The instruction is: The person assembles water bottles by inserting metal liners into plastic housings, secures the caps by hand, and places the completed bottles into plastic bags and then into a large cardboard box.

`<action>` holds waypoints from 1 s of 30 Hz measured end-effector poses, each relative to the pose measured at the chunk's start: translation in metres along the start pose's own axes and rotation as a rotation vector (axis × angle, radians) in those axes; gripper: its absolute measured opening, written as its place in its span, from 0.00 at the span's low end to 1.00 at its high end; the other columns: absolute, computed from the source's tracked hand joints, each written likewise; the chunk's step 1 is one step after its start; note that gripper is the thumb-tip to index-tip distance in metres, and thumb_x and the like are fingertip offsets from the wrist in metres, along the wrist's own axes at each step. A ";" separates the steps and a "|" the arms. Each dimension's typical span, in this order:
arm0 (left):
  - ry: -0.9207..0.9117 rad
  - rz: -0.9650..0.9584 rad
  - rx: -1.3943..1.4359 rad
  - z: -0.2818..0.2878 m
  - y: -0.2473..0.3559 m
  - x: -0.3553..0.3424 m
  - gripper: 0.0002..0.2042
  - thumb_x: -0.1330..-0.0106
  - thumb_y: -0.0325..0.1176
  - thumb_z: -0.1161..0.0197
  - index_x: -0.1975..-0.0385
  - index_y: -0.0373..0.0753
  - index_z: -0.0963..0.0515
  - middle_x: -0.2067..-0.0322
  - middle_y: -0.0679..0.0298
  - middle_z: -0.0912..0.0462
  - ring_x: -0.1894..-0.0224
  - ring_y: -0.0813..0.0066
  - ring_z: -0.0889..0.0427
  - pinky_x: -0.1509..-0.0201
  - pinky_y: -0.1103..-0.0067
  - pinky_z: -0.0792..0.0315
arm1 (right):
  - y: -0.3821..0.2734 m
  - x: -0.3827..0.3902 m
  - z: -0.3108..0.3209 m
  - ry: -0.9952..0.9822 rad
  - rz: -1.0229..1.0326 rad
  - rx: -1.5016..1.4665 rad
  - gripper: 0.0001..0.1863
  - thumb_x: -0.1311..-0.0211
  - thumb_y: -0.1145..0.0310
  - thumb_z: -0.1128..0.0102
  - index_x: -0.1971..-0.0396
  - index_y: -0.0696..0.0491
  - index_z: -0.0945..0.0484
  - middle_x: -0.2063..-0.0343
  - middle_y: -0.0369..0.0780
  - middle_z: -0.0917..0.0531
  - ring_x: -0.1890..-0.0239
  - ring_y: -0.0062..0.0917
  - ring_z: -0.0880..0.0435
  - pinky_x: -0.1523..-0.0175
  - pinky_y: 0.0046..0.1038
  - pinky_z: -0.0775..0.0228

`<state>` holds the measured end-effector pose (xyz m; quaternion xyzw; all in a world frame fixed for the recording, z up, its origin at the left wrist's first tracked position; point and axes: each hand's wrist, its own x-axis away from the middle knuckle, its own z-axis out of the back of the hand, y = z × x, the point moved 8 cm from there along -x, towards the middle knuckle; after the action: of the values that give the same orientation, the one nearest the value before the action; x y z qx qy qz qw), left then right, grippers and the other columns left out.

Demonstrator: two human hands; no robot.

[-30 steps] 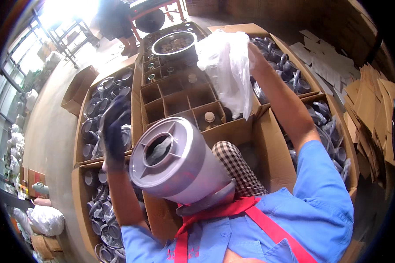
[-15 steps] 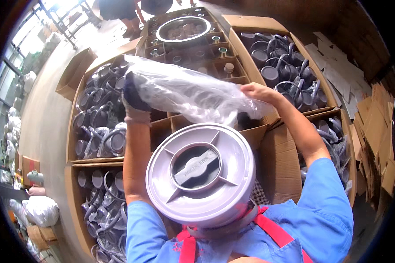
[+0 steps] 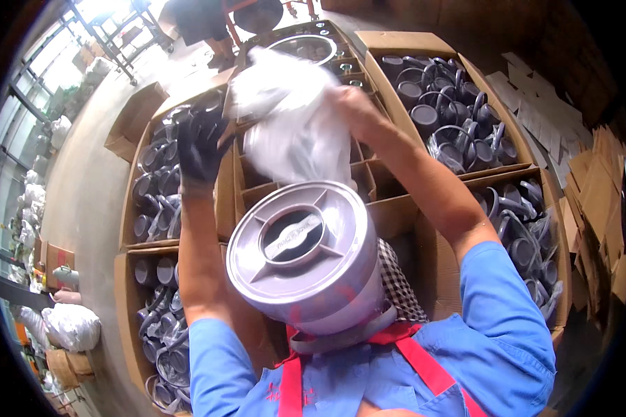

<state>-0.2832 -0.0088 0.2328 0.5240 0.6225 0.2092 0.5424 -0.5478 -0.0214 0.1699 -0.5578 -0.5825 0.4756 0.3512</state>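
A crumpled clear plastic bag [image 3: 292, 104], smeared by motion, hangs over the divided box ahead of me. My right hand [image 3: 358, 115], bare and blurred, grips the bag's right side. My left hand [image 3: 203, 142], in a dark glove, is raised left of the bag with its fingers apart, holding nothing. Between my forearms, a round lilac-grey plastic tub [image 3: 257, 281] rests against my chest, its ribbed base facing up. A grey band-like handle [image 3: 344, 337] curves around its lower side. Neither hand touches the tub.
The divided cardboard box [image 3: 365, 174] has a round silver-rimmed piece [image 3: 327, 59] on its far end. Open cartons of dark grey handled parts stand left [image 3: 126, 233] and right [image 3: 528, 160]. Flattened cardboard [image 3: 598, 208] leans at far right. A person's legs show at the back.
My left hand has come off the bag and opened. My right hand has moved left and away from me, bunching the bag upward. The tub has tilted and shifted slightly left.
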 end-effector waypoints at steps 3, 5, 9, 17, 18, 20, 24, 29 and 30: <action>-0.127 0.069 -0.237 0.001 -0.015 0.041 0.14 0.32 0.35 0.47 0.52 0.37 0.26 0.54 0.60 0.23 0.50 0.68 0.25 0.45 0.72 0.29 | -0.008 -0.024 0.059 0.329 0.040 -0.444 0.20 0.30 0.66 0.56 0.45 0.63 0.37 0.50 0.49 0.25 0.50 0.36 0.23 0.45 0.41 0.28; -0.315 0.089 -0.485 -0.022 -0.027 0.069 0.13 0.33 0.35 0.47 0.52 0.37 0.26 0.54 0.60 0.23 0.49 0.68 0.25 0.45 0.73 0.29 | -0.016 -0.026 0.031 0.293 0.069 -0.473 0.23 0.28 0.68 0.66 0.36 0.58 0.46 0.42 0.48 0.32 0.41 0.38 0.30 0.35 0.45 0.38; -0.478 0.060 -0.591 -0.069 -0.072 0.067 0.13 0.33 0.34 0.46 0.52 0.37 0.26 0.53 0.59 0.23 0.48 0.68 0.26 0.44 0.73 0.30 | 0.060 -0.041 0.082 0.481 -0.056 -0.579 0.21 0.27 0.68 0.67 0.38 0.59 0.45 0.43 0.49 0.31 0.42 0.41 0.29 0.37 0.47 0.37; -0.201 0.106 -0.443 -0.029 -0.092 0.042 0.12 0.34 0.31 0.45 0.53 0.37 0.25 0.52 0.59 0.23 0.47 0.67 0.26 0.43 0.74 0.31 | 0.133 0.077 0.054 -0.410 -0.550 -0.096 0.36 0.32 0.37 0.67 0.72 0.56 0.22 0.77 0.43 0.18 0.74 0.28 0.17 0.68 0.31 0.24; -0.214 0.089 -0.482 -0.030 -0.088 0.045 0.12 0.35 0.31 0.44 0.53 0.37 0.25 0.52 0.58 0.23 0.47 0.67 0.26 0.43 0.74 0.31 | 0.121 0.096 0.033 -0.373 -0.618 0.070 0.39 0.34 0.34 0.68 0.78 0.55 0.21 0.83 0.42 0.18 0.80 0.26 0.18 0.72 0.28 0.25; -0.307 0.042 -0.552 -0.056 -0.093 0.051 0.12 0.35 0.30 0.44 0.53 0.37 0.25 0.52 0.58 0.23 0.46 0.66 0.27 0.43 0.74 0.31 | 0.063 0.089 0.002 -0.268 -0.149 0.112 0.39 0.41 0.30 0.56 0.62 0.58 0.23 0.67 0.43 0.17 0.68 0.26 0.17 0.65 0.26 0.25; -0.496 -0.088 -0.723 -0.104 -0.088 0.059 0.12 0.36 0.29 0.43 0.53 0.37 0.24 0.51 0.58 0.24 0.46 0.66 0.27 0.42 0.75 0.32 | 0.007 0.066 -0.034 0.126 0.047 0.106 0.45 0.45 0.35 0.44 0.41 0.60 0.36 0.50 0.43 0.24 0.48 0.25 0.24 0.47 0.28 0.30; -0.504 -0.223 -0.778 -0.051 -0.052 0.070 0.12 0.36 0.28 0.42 0.53 0.37 0.24 0.50 0.57 0.24 0.45 0.65 0.27 0.41 0.75 0.32 | -0.013 0.039 0.000 0.151 0.114 -0.079 0.13 0.34 0.75 0.52 0.53 0.60 0.25 0.63 0.42 0.17 0.64 0.27 0.15 0.50 0.30 0.23; -0.342 -0.216 -0.722 -0.031 -0.033 0.064 0.13 0.35 0.32 0.46 0.52 0.36 0.25 0.50 0.57 0.24 0.45 0.67 0.27 0.41 0.75 0.33 | -0.018 0.040 0.002 0.057 0.139 -0.158 0.13 0.34 0.75 0.53 0.54 0.60 0.25 0.61 0.43 0.18 0.60 0.27 0.16 0.49 0.30 0.24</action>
<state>-0.3162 0.0452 0.1869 0.2588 0.4614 0.2659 0.8059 -0.5604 0.0186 0.1813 -0.6362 -0.5677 0.4354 0.2888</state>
